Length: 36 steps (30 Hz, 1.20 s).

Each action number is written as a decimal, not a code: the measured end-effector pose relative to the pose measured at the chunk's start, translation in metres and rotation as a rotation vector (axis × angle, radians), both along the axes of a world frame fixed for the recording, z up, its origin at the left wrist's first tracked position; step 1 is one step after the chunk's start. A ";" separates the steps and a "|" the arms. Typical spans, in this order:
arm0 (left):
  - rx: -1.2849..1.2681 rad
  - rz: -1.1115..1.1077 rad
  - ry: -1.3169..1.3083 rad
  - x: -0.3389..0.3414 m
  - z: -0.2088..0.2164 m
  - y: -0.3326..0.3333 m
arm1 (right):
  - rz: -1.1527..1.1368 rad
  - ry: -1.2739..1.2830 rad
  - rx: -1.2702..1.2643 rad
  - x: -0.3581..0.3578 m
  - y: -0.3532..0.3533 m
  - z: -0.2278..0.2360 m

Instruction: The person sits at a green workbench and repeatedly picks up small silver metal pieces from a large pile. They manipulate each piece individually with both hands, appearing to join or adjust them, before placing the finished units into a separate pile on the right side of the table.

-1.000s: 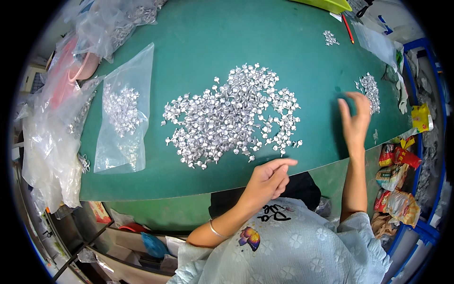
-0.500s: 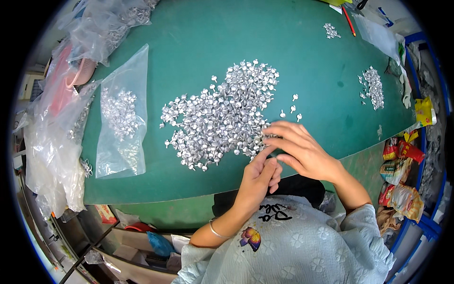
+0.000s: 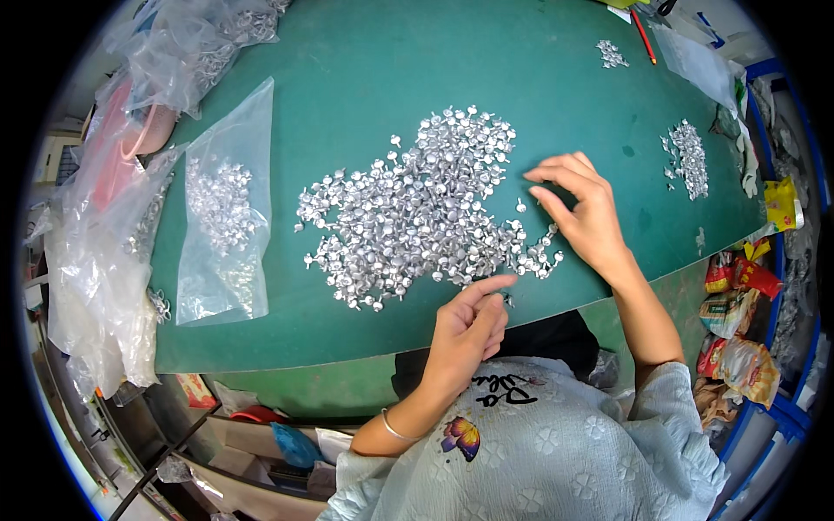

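Note:
A broad heap of small silver metal pieces (image 3: pixel 408 217), each with a round head and a short stem, lies on the green tabletop. My left hand (image 3: pixel 467 328) is at its near edge, index finger stretched out, thumb and other fingers curled in. Beside the thumb tip shows one dark little piece (image 3: pixel 509 300); whether the curled fingers hold it is not clear. My right hand (image 3: pixel 580 204) hovers to the right of the heap, thumb and fingers apart, with nothing visible between them. Several loose metal pieces (image 3: pixel 537 259) are scattered between my two hands.
A clear plastic bag (image 3: pixel 221 208) with similar pieces lies left of the heap. Bulky plastic bags (image 3: pixel 95 286) and a pink basket (image 3: pixel 155 132) crowd the left edge. Two smaller piles, one at the right (image 3: pixel 689 161) and one farther back (image 3: pixel 612 54), lie near a red pencil (image 3: pixel 643 36).
My right hand has moved away from the left, up and to the right. My left hand has shifted slightly down and left. More loose pieces now show at the heap's right edge.

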<state>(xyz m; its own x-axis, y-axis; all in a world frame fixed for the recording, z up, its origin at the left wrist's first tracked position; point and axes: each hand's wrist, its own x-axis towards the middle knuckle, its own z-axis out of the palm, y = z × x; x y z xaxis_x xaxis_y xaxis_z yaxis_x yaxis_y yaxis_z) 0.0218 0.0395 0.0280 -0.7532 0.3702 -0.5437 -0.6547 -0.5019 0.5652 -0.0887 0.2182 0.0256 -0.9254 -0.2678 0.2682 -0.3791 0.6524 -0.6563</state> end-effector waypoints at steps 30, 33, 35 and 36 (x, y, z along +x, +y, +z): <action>0.029 0.070 0.021 -0.003 -0.010 -0.007 | 0.680 -0.321 -0.066 0.034 0.002 0.019; 0.001 0.024 0.056 -0.002 -0.010 -0.008 | 0.610 -0.391 -0.204 0.032 0.011 0.017; -0.008 0.019 0.061 -0.002 -0.010 -0.010 | 0.470 -0.431 -0.296 0.030 0.011 0.021; -0.012 0.019 0.063 -0.002 -0.010 -0.010 | 0.426 -0.399 -0.305 0.026 0.011 0.021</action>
<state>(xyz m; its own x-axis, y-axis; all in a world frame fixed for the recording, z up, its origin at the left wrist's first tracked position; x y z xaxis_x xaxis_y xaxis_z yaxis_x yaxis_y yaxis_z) 0.0201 0.0297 0.0176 -0.7929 0.3494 -0.4993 -0.6081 -0.5068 0.6110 -0.0626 0.2296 0.0462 -0.7995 -0.5988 0.0484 -0.2522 0.2615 -0.9317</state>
